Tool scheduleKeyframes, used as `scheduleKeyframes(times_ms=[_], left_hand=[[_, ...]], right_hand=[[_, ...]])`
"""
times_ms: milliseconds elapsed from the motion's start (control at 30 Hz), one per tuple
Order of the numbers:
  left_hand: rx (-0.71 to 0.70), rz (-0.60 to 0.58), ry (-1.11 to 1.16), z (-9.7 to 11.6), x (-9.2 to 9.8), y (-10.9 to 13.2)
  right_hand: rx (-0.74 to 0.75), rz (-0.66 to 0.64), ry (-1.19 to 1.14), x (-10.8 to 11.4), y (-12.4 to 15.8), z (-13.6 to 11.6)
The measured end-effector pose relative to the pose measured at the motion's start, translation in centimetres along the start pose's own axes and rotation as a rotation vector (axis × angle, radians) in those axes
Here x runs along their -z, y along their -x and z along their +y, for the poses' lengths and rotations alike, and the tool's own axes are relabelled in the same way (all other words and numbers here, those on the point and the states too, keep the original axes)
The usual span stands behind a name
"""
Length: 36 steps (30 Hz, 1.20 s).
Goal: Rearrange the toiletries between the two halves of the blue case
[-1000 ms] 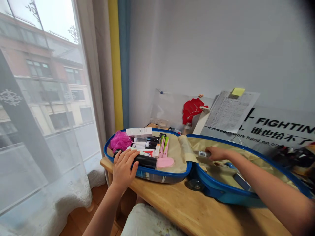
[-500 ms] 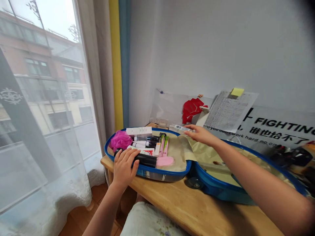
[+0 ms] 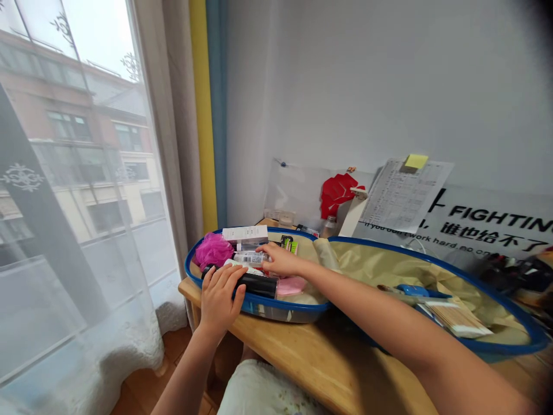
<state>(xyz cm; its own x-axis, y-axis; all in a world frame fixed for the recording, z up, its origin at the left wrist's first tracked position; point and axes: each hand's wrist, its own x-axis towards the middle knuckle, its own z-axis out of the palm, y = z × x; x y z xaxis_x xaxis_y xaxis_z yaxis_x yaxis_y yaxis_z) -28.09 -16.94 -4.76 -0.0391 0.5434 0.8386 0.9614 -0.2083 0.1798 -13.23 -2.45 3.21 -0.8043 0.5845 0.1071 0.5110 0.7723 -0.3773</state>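
Note:
The left half of an open blue-rimmed case [image 3: 298,312] holds several toiletries. My left hand [image 3: 222,294] lies over a black cylindrical container [image 3: 261,285] at its near edge, fingers stretched out and thumb apart. My right hand [image 3: 280,260] is closed on the right end of a clear container with a barcode label [image 3: 250,257], above the other items. Around them are a magenta bath puff [image 3: 213,249], a white box [image 3: 245,233] and a pink flat item [image 3: 291,286]. My right fingers partly hide the tubes underneath.
The case's right half holds a pack of wooden sticks [image 3: 460,318] and a blue item [image 3: 412,290]. A small bottle [image 3: 329,226] stands behind the case on the wooden table [image 3: 285,346]. Papers [image 3: 406,193] hang at the wall; a sheer curtain [image 3: 86,259] covers the window at left.
My right hand has brought the clear container from behind the case leftward and nearer, over the toiletries in the left half. My left hand has stayed on the black container.

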Motion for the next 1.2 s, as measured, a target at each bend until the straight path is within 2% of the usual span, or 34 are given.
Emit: scheduleKeyframes(times_ms=[300, 567, 667, 800, 933, 1067, 1200], left_hand=[[0.013, -0.006, 0.008, 0.2, 0.0, 0.1], [-0.01, 0.003, 0.001, 0.0, 0.0, 0.0], [-0.01, 0.003, -0.001, 0.1, 0.0, 0.0], [-0.006, 0.001, -0.001, 0.2, 0.1, 0.0], [-0.004, -0.001, -0.012, 0.1, 0.1, 0.1], [-0.02, 0.015, -0.016, 0.0, 0.0, 0.1], [-0.021, 0.012, -0.024, -0.2, 0.0, 0.1]], right_hand=[[0.107, -0.027, -0.018, -1.3, -0.9, -0.4], [0.138, -0.04, -0.026, -1.3, -1.1, -0.1], [0.131, -0.033, -0.042, -0.6, -0.8, 0.0], [0.074, 0.042, -0.07, 2.8, 0.4, 1.8], [-0.094, 0.172, -0.073, 8.4, 3.1, 6.4], [-0.342, 0.233, -0.02, 13.1, 8.0, 11.9], [-0.6, 0.162, 0.097, 14.6, 14.1, 16.3]])
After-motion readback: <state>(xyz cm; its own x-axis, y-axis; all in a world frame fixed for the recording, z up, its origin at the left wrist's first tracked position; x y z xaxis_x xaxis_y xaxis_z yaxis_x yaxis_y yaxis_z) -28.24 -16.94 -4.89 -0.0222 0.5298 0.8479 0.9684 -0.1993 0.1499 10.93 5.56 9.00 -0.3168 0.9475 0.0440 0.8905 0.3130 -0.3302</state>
